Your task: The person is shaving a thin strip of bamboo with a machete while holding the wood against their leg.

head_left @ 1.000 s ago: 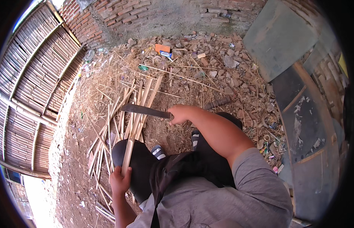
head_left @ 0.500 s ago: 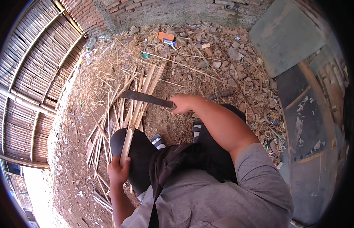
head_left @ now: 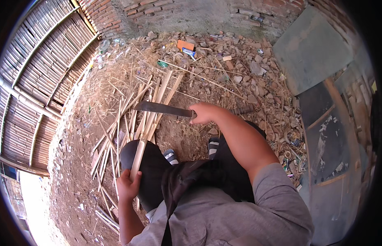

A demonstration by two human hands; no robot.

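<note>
My right hand (head_left: 202, 112) is closed round the handle of a machete (head_left: 164, 108). Its dark, worn blade points left and lies over a split bamboo strip (head_left: 138, 159); whether the edge touches the strip I cannot tell. The pale strip slopes away from me across my left knee, its inner side up. At its near end my left hand (head_left: 128, 186) grips it, thumb on top. Beneath and beside the strip, several more split bamboo strips (head_left: 113, 149) lie loosely piled on the ground.
Broken brick and stone rubble (head_left: 240, 78) covers the ground ahead, with dry straw (head_left: 109, 74) at the left. A brick wall (head_left: 158, 16) closes the far side. Bamboo slat panels (head_left: 39, 65) stand left; a grey board (head_left: 310, 49) and dark panels (head_left: 330, 135) lean at the right.
The whole view has shifted slightly. The machete blade lies a little more level than before, still across the strip. My left hand keeps its grip.
</note>
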